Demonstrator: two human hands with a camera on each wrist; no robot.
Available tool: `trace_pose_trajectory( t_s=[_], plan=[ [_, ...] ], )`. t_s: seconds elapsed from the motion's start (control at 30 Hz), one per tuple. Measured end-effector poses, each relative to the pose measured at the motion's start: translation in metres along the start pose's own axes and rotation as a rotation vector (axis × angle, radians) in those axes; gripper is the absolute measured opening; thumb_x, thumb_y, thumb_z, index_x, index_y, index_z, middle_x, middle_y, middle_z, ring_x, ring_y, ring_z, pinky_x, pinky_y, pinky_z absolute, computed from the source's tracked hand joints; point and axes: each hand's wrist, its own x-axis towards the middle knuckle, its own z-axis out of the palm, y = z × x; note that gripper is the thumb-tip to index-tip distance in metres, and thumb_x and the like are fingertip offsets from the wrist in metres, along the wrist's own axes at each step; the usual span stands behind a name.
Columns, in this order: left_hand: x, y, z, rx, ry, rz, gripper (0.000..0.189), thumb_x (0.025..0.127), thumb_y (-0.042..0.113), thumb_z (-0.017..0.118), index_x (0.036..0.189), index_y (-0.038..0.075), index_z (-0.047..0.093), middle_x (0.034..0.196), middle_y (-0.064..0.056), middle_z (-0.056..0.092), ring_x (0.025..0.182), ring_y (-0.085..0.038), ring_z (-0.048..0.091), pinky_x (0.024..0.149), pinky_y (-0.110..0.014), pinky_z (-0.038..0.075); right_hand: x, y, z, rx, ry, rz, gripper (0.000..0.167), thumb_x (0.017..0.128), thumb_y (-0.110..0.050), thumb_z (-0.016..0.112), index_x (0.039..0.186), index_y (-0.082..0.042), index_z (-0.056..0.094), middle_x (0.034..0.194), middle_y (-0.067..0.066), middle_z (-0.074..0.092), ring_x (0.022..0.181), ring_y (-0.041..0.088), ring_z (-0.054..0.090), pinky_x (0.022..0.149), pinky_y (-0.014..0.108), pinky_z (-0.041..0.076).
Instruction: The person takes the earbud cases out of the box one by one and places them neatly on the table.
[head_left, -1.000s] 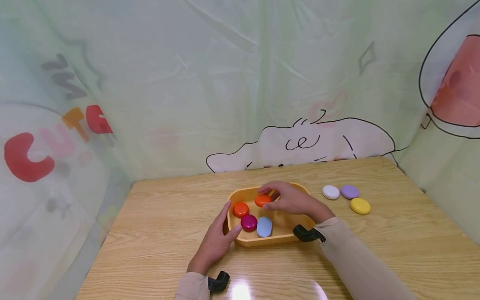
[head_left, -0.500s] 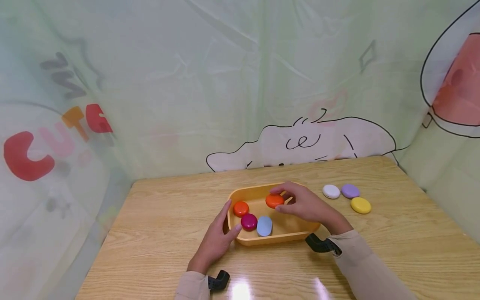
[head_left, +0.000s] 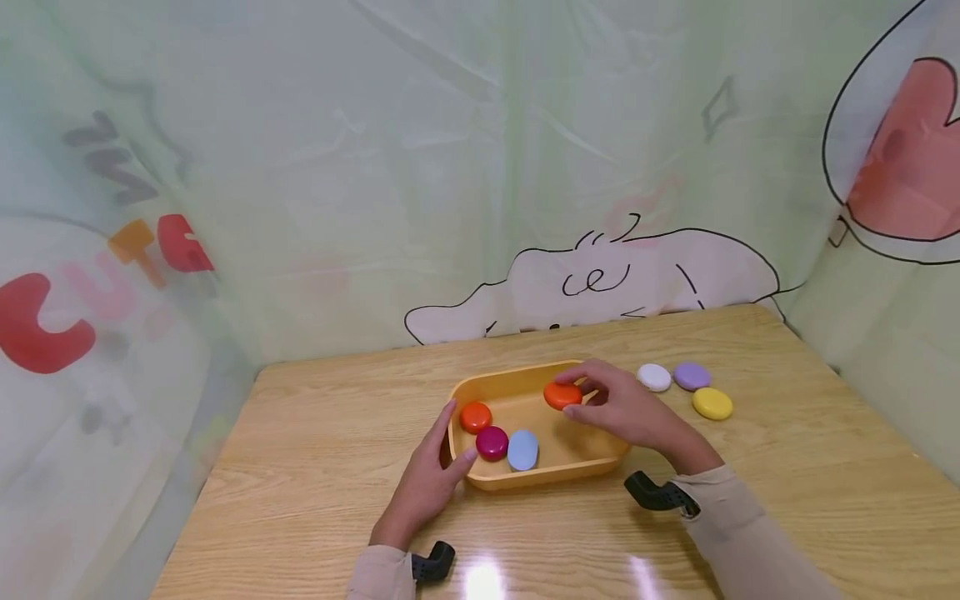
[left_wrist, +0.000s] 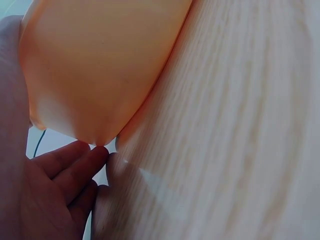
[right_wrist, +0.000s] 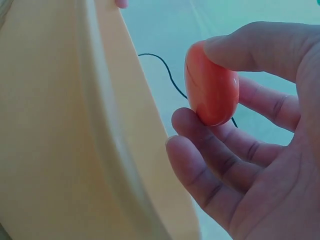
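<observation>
In the head view, my right hand (head_left: 626, 407) pinches an orange-red rounded disc (head_left: 562, 395) above the right part of a yellow-orange tray (head_left: 547, 477). The right wrist view shows the glossy disc (right_wrist: 212, 87) between thumb and fingers, apart from the tray wall (right_wrist: 107, 125). My left hand (head_left: 427, 479) rests against the tray's left end, fingers extended along its outside and thumb at the near rim. Fingertips touch the outer wall (left_wrist: 100, 75) in the left wrist view. Inside the tray lie another orange-red disc (head_left: 476, 417), a magenta disc (head_left: 492, 443) and a light blue oval piece (head_left: 522, 450).
To the right of the tray, a white disc (head_left: 654, 377), a purple disc (head_left: 692, 376) and a yellow disc (head_left: 712, 404) lie on the wooden table (head_left: 322, 433). A printed curtain (head_left: 337, 167) hangs behind the table's far edge.
My right hand has carried the pinched orange-red disc to the right over the tray and lifted it somewhat. The left hand stays at the tray's left end. The head view has shifted slightly.
</observation>
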Motion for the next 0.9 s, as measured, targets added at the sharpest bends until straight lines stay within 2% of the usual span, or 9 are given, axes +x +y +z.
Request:
trace_pose_trajectory(
  t_s=[0.17, 0.33, 0.57, 0.7, 0.9],
  plan=[
    [0.000, -0.001, -0.001, 0.002, 0.001, -0.003, 0.075, 0.095, 0.052, 0.062, 0.156, 0.051, 0.018, 0.163, 0.011, 0.024, 0.150, -0.022, 0.024, 0.118, -0.047, 0.026, -0.005, 0.004, -0.010, -0.012, 0.032, -0.003, 0.037, 0.091, -0.021, 0.076, 0.125, -0.012, 0.066, 0.121, 0.008, 0.063, 0.101, 0.026, 0.062, 0.084, 0.040, 0.054],
    [0.001, -0.001, -0.001, 0.001, -0.001, 0.012, 0.076, 0.096, 0.050, 0.062, 0.158, 0.047, 0.018, 0.163, 0.007, 0.025, 0.150, -0.024, 0.024, 0.117, -0.048, 0.027, -0.014, 0.010, -0.019, -0.027, 0.063, 0.039, 0.038, 0.091, -0.024, 0.076, 0.126, -0.011, 0.066, 0.123, 0.010, 0.063, 0.099, 0.025, 0.062, 0.081, 0.033, 0.055],
    [0.000, 0.002, -0.003, -0.017, -0.004, 0.039, 0.077, 0.097, 0.046, 0.063, 0.160, 0.039, 0.020, 0.163, 0.005, 0.025, 0.149, -0.024, 0.024, 0.119, -0.046, 0.024, -0.022, 0.012, -0.026, 0.013, 0.071, 0.059, 0.040, 0.093, -0.023, 0.074, 0.129, -0.008, 0.064, 0.126, 0.013, 0.061, 0.096, 0.026, 0.063, 0.076, 0.029, 0.056],
    [0.000, 0.002, -0.003, -0.014, -0.008, 0.030, 0.077, 0.097, 0.047, 0.062, 0.160, 0.041, 0.019, 0.163, 0.006, 0.025, 0.150, -0.023, 0.024, 0.119, -0.046, 0.023, -0.026, 0.012, -0.028, 0.012, 0.081, 0.061, 0.039, 0.093, -0.023, 0.074, 0.128, -0.008, 0.064, 0.127, 0.014, 0.060, 0.097, 0.026, 0.063, 0.075, 0.027, 0.056],
    [0.000, 0.001, -0.003, -0.014, -0.009, 0.030, 0.077, 0.097, 0.048, 0.062, 0.160, 0.041, 0.019, 0.163, 0.005, 0.024, 0.150, -0.024, 0.023, 0.119, -0.048, 0.023, -0.031, 0.020, -0.033, -0.026, 0.154, 0.056, 0.035, 0.094, -0.022, 0.073, 0.125, -0.008, 0.065, 0.123, 0.011, 0.063, 0.099, 0.027, 0.063, 0.076, 0.025, 0.056]
  ],
)
